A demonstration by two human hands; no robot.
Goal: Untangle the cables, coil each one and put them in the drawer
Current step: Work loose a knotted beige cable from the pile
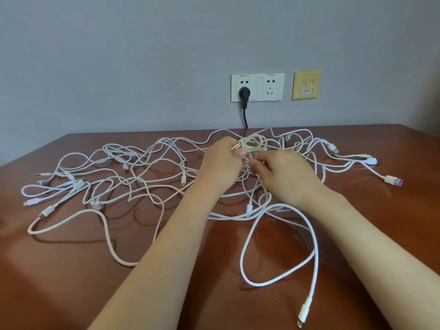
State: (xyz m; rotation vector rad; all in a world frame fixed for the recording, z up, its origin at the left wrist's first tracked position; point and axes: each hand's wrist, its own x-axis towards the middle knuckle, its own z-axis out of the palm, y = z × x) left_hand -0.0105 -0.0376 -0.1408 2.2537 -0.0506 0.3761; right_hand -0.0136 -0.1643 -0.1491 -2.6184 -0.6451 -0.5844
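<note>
Right at the near edge of the glossy reddish-brown wooden table (71,294), toward its right side, a smooth white cable (242,258) lies in one big open loop, its connector end nearest me. Left of it, a pale pink braided cable (106,226) curves across the near-left part of the table. Both bare forearms reach forward over these.

Past them, a tangle of thin white cables (142,177) spreads from near the left edge almost to the right edge, strands crossing one another. A white USB plug with a purple insert (392,180) lies loose toward the right edge.

Over the far middle of that tangle, the left hand (221,160) curls its fingers around a coil of cream braided cable (253,141), thumb pressed on the gathered turns. The right hand (285,172), just beside it, pinches a pale strand (247,163) between thumb and fingertips right below the coil. I cannot tell from my feed whether that strand belongs to the coil.

Beyond the far edge, the grey wall (119,67) carries a white double wall socket (271,87) with a black plug (244,94) in its left half. A yellowed data-port plate (306,85) sits to its right.
</note>
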